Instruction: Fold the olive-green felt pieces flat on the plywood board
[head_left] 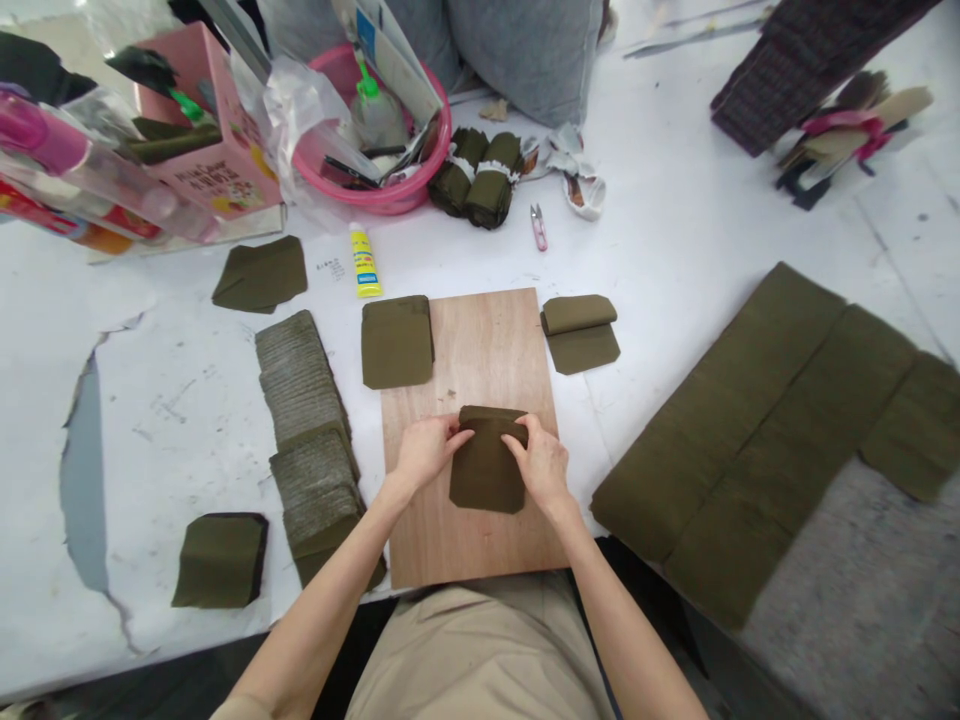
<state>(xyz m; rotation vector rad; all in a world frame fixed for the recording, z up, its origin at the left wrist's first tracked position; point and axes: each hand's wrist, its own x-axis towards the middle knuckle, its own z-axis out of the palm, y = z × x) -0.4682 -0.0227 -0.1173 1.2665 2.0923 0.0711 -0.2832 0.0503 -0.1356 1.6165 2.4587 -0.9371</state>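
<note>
On a wooden board (480, 550) in front of me lies an olive fabric piece (487, 470) with clipped lower corners and a folded strip along its top. My left hand (429, 450) pinches its upper left corner between thumb and fingers. At the upper right corner, my right hand (541, 455) pinches the same piece. A squarish stack of olive pieces (397, 345) overlaps the board's upper left corner. Just off the board's upper right edge sits a partly folded olive piece (580, 335).
Left of the board runs an overlapping row of olive pieces (300, 390), with another stack (221, 560) nearby. Beyond are a yellow glue tube (364, 262), thread snips (538, 228), rolled olive bundles (491, 180) and a pink basket (442, 130). Large olive panels (757, 430) lie rightward.
</note>
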